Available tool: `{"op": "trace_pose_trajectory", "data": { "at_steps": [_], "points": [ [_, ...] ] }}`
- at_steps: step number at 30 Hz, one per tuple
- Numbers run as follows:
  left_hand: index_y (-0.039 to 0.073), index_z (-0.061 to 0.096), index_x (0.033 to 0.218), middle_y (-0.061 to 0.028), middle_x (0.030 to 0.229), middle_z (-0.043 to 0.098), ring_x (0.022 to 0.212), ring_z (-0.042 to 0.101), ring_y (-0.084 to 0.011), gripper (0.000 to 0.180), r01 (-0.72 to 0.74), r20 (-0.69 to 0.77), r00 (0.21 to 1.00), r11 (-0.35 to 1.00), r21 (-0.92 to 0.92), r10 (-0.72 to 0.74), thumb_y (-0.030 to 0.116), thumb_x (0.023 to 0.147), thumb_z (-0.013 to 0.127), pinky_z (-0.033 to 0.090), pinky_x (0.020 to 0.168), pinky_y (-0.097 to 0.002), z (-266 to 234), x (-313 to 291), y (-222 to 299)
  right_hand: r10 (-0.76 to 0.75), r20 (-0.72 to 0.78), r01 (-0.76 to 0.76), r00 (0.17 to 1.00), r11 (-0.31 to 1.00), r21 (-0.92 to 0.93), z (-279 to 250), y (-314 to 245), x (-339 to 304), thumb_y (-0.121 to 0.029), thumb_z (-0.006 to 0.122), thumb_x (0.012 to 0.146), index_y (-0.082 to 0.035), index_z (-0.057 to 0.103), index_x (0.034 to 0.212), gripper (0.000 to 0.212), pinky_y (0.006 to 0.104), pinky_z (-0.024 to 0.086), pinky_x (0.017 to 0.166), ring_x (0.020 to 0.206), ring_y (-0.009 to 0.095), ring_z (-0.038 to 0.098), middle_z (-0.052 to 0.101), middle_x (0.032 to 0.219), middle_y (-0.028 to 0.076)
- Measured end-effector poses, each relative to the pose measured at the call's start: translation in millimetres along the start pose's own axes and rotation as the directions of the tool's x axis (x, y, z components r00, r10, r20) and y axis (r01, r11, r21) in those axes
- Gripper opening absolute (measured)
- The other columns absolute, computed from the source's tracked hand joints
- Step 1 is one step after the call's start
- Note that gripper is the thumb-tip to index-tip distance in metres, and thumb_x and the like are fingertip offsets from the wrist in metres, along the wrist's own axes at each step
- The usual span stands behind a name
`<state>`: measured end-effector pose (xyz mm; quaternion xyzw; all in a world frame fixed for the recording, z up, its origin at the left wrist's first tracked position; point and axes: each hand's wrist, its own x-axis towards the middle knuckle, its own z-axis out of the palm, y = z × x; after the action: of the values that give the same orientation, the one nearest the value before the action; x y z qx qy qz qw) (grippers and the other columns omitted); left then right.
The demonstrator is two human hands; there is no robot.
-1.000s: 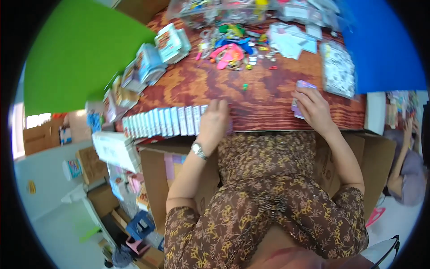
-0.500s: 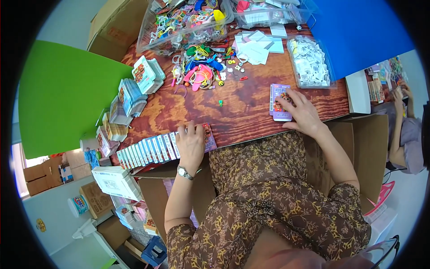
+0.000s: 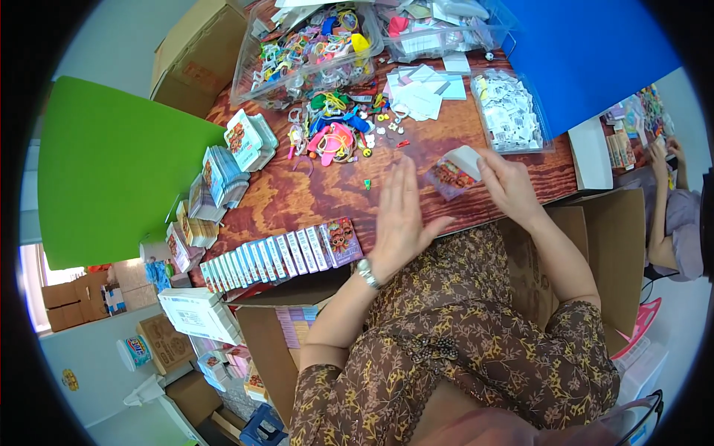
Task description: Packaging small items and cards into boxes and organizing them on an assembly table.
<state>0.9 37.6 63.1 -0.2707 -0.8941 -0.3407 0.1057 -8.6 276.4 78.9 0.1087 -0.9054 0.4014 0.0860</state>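
Note:
My right hand [image 3: 512,187] grips a small purple printed box [image 3: 450,177] by a white part at its upper right, which looks like an end flap. The box is tilted and slightly blurred above the wooden table [image 3: 297,197]. To its left, my left hand [image 3: 401,212] is stretched out flat with the thumb apart, holding nothing. A slanting row of small boxes [image 3: 260,262] lies along the front edge, left of that hand. At the row's right end a purple box [image 3: 342,241] shows its printed face.
Small trinkets [image 3: 335,134] lie heaped beyond my hands. Behind them stand clear bins [image 3: 305,85] of trinkets and packets. Loose cards [image 3: 420,97] and a tray of white packets [image 3: 513,111] lie at the right. Card stacks [image 3: 216,178] line the left side. Another person [image 3: 669,215] works at far right.
My left hand has left the row of boxes and moved right, its fingers now straight. My right hand has lifted and tilted the purple box that lay under it.

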Motion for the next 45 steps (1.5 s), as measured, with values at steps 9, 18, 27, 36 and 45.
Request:
{"op": "trace_pose_trajectory", "data": {
  "at_steps": [9, 18, 27, 36, 45],
  "points": [
    [-0.006, 0.029, 0.150, -0.0282, 0.134, 0.050, 0.123, 0.051, -0.0443, 0.100, 0.161, 0.069, 0.986, 0.966, -0.200, -0.150, 0.009, 0.068, 0.083, 0.043, 0.105, -0.0482, 45, 5, -4, 0.052, -0.031, -0.046, 0.998, 0.983, 0.178, 12, -24, -19, -0.015, 0.054, 0.102, 0.000, 0.062, 0.124, 0.028, 0.0407, 0.056, 0.074, 0.090, 0.037, 0.072, 0.070, 0.102, 0.023],
    [-0.008, 0.029, 0.149, -0.0295, 0.133, 0.048, 0.123, 0.048, -0.0461, 0.094, 0.024, -0.014, 1.000, 0.973, -0.228, -0.028, 0.002, 0.069, 0.078, 0.040, 0.105, -0.0512, 62, 2, -4, 0.067, -0.008, -0.064, 0.998, 0.975, 0.213, 22, -14, -25, -0.010, 0.053, 0.101, 0.003, 0.058, 0.129, 0.031, 0.0417, 0.055, 0.075, 0.092, 0.038, 0.072, 0.070, 0.103, 0.024],
    [-0.008, 0.030, 0.147, -0.0276, 0.132, 0.049, 0.119, 0.050, -0.0438, 0.096, 0.140, 0.020, 0.990, 0.971, -0.193, -0.139, 0.005, 0.069, 0.082, 0.043, 0.102, -0.0477, 53, -9, -21, -0.034, 0.227, -0.035, 0.973, 0.955, 0.296, 11, 2, 15, -0.026, 0.058, 0.100, -0.002, 0.060, 0.132, 0.040, 0.0429, 0.055, 0.086, 0.101, 0.037, 0.071, 0.070, 0.113, 0.024],
    [-0.009, 0.029, 0.147, -0.0297, 0.132, 0.048, 0.119, 0.049, -0.0456, 0.093, 0.178, -0.009, 0.983, 0.970, -0.165, -0.182, 0.007, 0.072, 0.081, 0.041, 0.102, -0.0500, 52, -29, -32, 0.201, -0.053, -0.192, 0.978, 0.971, 0.140, 15, 81, 121, -0.014, 0.064, 0.097, -0.002, 0.069, 0.114, 0.021, 0.0279, 0.053, 0.072, 0.080, 0.011, 0.067, 0.073, 0.090, 0.007],
    [-0.006, 0.032, 0.147, -0.0254, 0.137, 0.050, 0.123, 0.051, -0.0409, 0.093, 0.248, -0.018, 0.967, 0.956, -0.159, -0.254, 0.017, 0.075, 0.086, 0.044, 0.103, -0.0470, 33, -34, -37, 0.254, 0.056, -0.193, 0.966, 0.845, -0.498, 99, 98, 160, -0.035, 0.079, 0.083, -0.009, 0.063, 0.128, 0.054, 0.0469, 0.051, 0.093, 0.109, 0.036, 0.063, 0.059, 0.124, 0.017]
  ]
}}
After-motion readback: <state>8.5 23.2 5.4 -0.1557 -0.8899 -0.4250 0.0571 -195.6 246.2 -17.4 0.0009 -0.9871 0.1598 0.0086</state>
